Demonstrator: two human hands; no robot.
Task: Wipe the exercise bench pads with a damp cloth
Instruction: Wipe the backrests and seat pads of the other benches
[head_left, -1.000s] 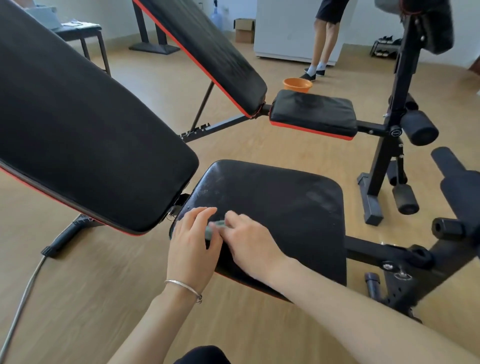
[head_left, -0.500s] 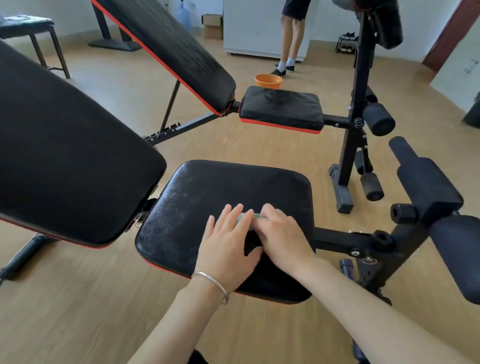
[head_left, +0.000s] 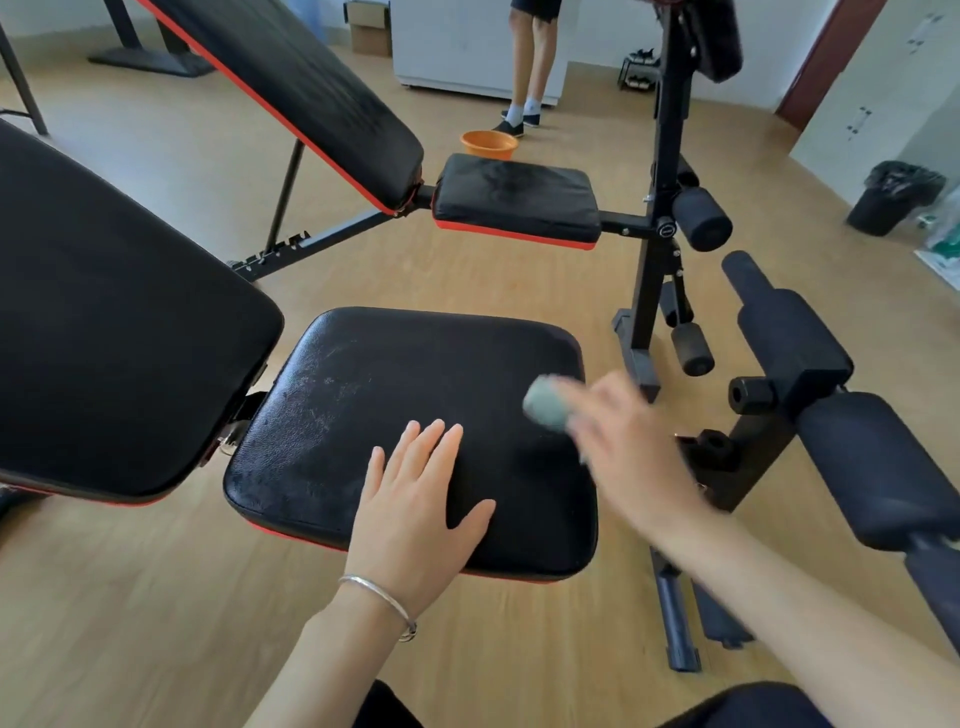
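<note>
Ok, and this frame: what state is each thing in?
Seat pad: level, pale smears on its left part.
Back pad: tilted up.
Left hand: fingers straight, flat on the seat pad.
Right hand: blurred, holds the cloth at the seat pad's right edge.
Cloth: bunched up.
Basin: upright on the floor, contents hidden.
Bin: lined with a black bag.

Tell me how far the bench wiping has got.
Done: nothing looks plainly finished. In hand: the right hand holds the cloth, blurred, at the far right edge of the seat pad, while the left hand lies flat on it. Left, probably: pale streaks on the seat pad's left half, the back pad, and the second bench behind.
</note>
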